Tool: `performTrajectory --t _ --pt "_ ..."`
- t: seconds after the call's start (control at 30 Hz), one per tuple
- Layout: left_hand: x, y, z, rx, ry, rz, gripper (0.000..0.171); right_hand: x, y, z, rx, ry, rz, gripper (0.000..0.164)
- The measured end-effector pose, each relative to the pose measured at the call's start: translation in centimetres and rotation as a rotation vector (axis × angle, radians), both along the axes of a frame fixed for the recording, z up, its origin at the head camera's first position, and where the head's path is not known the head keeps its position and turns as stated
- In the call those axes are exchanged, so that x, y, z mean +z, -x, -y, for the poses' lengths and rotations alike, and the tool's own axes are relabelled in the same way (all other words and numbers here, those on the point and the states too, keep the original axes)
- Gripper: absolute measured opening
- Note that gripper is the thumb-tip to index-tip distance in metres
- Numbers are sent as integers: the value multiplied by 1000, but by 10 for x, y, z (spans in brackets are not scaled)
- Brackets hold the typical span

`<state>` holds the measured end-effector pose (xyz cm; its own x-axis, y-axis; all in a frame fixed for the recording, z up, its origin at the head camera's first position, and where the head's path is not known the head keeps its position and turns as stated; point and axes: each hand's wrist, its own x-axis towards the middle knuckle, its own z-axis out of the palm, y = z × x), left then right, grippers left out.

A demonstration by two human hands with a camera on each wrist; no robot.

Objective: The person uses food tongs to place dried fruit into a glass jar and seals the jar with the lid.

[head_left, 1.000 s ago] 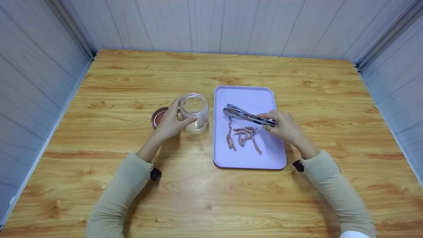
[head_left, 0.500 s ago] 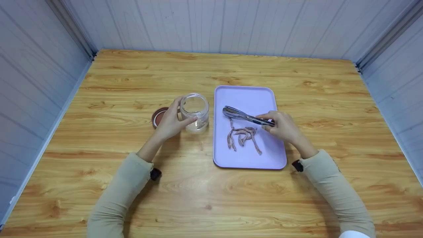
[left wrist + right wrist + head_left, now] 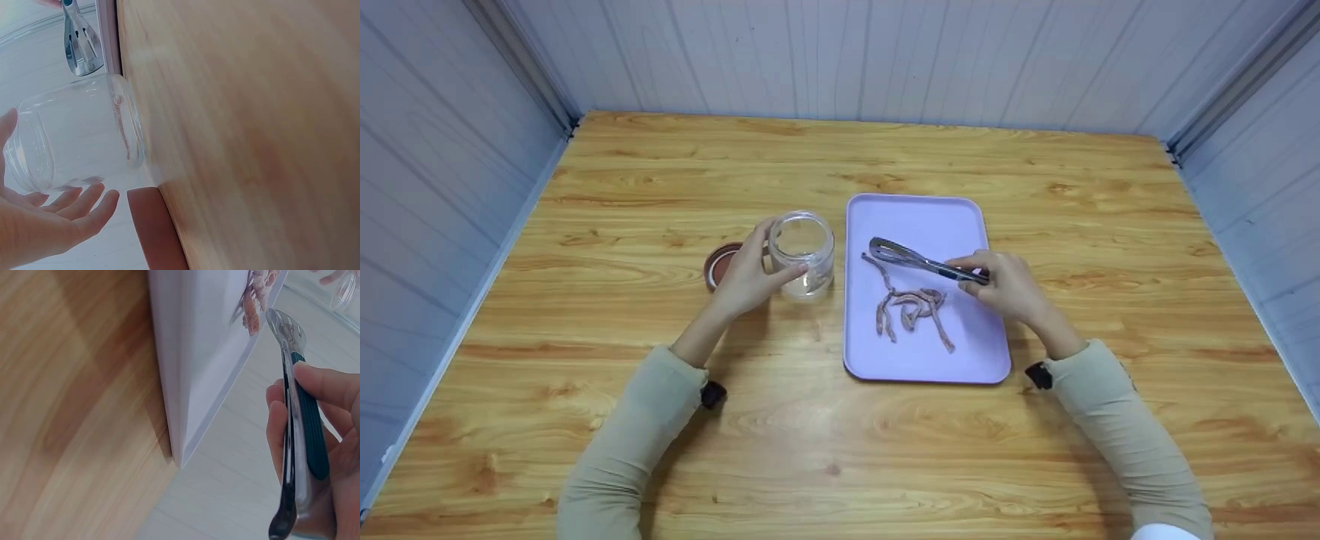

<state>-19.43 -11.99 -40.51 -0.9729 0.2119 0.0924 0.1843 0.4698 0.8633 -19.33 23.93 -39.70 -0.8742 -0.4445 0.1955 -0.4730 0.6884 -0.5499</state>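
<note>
My left hand (image 3: 754, 274) grips a clear glass jar (image 3: 814, 274), thumb across its near side and fingers behind. In the left wrist view the jar (image 3: 79, 135) stands uncapped, a reddish streak showing through near its base. My right hand (image 3: 1009, 285) holds metal tongs (image 3: 904, 255) with dark teal grips (image 3: 312, 422), their arms squeezed close together. The tongs' heads hover over the upper left of a lilac tray (image 3: 922, 217), with nothing visible between them. Below them lie several brown, wrinkled, jerky-like strips (image 3: 919, 304); one thin strip (image 3: 877, 268) reaches toward the tray's left edge.
A reddish-brown lid (image 3: 720, 266) lies left of the jar, partly behind my left hand. Tray and jar share a wooden table (image 3: 810, 450), with pale panel walls (image 3: 825, 60) behind and at both sides.
The tongs' arms have come together, and their heads have lifted slightly off the thin strip. That strip's far end now lies further left, in plain sight. My left hand and the jar keep still.
</note>
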Motion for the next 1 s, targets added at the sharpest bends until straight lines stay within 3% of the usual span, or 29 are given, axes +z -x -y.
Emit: performTrajectory --t 0.37,1.0 --pt "1 0 1 3 17 7 83 5 2 3 23 -53 39 35" --pt "0 0 1 -13 1 -4 80 0 2 5 39 -2 14 34"
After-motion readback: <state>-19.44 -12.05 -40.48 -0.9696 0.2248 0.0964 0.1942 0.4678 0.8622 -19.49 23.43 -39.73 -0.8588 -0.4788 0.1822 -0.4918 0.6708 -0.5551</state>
